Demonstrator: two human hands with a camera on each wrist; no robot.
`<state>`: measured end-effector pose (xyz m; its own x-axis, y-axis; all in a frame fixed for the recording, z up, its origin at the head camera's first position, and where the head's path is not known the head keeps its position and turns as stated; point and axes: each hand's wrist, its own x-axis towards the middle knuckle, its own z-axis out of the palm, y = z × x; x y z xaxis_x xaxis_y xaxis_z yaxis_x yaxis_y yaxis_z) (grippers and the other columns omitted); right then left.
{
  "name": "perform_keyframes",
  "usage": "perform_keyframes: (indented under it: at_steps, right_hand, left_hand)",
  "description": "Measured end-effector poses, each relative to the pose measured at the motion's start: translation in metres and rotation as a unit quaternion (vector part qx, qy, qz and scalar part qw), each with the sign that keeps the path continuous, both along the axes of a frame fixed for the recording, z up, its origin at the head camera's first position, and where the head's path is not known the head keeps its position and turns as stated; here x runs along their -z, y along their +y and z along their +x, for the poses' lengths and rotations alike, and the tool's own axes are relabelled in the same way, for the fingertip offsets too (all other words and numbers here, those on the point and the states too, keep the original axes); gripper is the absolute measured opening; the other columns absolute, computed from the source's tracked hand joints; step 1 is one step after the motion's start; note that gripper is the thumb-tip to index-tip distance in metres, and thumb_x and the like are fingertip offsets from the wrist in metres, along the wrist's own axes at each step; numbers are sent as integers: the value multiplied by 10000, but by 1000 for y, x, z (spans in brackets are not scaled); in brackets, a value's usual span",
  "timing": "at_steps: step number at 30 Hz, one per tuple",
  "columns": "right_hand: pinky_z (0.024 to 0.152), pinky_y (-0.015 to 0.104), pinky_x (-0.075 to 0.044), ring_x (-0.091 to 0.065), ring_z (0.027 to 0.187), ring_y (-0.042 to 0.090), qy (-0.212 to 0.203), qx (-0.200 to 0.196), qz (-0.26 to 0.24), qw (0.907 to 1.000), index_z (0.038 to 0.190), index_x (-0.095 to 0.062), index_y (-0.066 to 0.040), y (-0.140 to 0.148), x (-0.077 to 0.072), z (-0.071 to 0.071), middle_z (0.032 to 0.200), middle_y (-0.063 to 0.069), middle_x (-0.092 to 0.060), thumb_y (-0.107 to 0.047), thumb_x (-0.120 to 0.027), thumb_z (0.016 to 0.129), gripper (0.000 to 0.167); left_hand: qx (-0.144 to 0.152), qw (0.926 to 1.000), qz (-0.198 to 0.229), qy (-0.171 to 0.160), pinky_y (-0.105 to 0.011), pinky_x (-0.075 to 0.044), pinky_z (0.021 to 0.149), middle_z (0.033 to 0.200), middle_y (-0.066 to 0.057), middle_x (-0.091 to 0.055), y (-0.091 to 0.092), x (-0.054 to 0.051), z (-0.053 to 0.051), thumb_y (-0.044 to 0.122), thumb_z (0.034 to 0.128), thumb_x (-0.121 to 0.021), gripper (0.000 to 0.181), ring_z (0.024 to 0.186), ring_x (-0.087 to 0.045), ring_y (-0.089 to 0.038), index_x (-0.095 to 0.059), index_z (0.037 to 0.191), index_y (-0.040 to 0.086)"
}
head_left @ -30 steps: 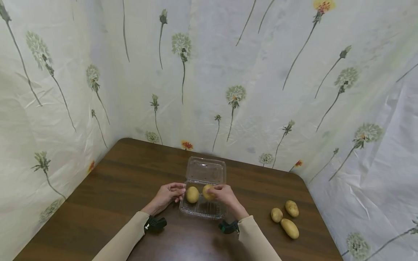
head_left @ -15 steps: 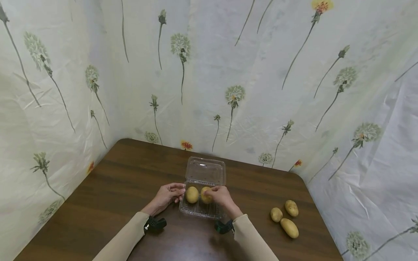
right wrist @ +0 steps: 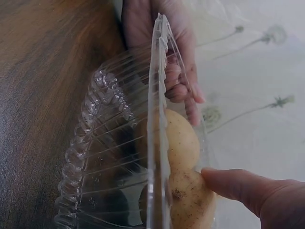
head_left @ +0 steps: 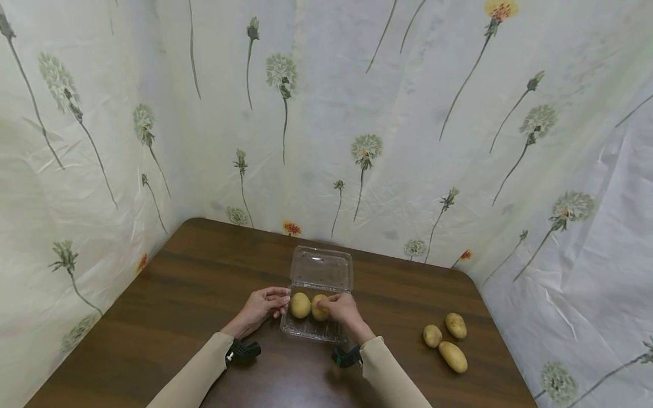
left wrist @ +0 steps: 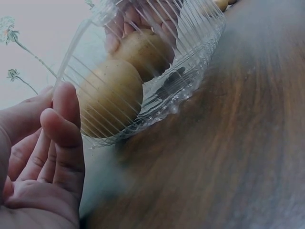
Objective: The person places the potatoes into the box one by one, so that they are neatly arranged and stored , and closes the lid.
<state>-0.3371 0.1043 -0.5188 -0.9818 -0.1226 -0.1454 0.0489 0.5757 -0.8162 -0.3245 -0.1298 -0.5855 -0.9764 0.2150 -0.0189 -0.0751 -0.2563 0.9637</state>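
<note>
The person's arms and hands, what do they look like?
The left hand and right hand are bare, beyond plain beige fabric sleeves. A black device with a silvery fitting sits at the left wrist, a green-marked black one at the right.

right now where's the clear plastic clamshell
Head view, lower centre: the clear plastic clamshell sits open on the brown wooden table, its rim pinched by the left hand, left of three loose tan potatoes.

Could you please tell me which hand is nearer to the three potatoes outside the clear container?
Right. The right hand holds a potato in the container, left of the three potatoes; the left hand pinches the container's rim, farther left.
</note>
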Motion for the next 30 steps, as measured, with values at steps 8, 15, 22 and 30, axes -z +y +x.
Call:
perform_keyframes:
  at_steps: [8,15,22,30]
  right_hand:
    - [578,212,-501,-580,637,106,-55,106,-92,9999,866,-729,35,0,3,0,713,-1,-648,-268,-792,786,320]
    - [574,212,-460,-567,659,124,235,132,185,9995,886,-732,56,-1,2,2,704,21,-666,-203,-751,764,288]
    - [590,214,-443,-564,647,115,301,149,226,9992,926,-725,60,-3,1,3,763,52,-682,-152,-705,765,266]
    - [607,226,-435,-554,709,139,409,209,400,9981,909,-732,47,-2,2,6,799,68,-687,-156,-726,800,231]
  left_hand:
    - [-69,10000,33,13,-196,-460,544,880,-7,-701,0,1,-1,135,901,-684,425,644,-606,-86,-553,1241,-84]
    - [-56,10000,52,57,-197,-461,537,848,-1,-698,2,0,0,127,903,-681,419,633,-602,-83,-554,1237,-91]
    - [-43,9999,-1,121,-199,-468,534,829,12,-697,0,2,-2,149,899,-691,438,628,-605,-85,-557,1240,-92]
    - [-23,9999,43,96,-199,-468,537,832,9,-697,0,3,-1,142,897,-692,442,632,-606,-86,-553,1242,-96]
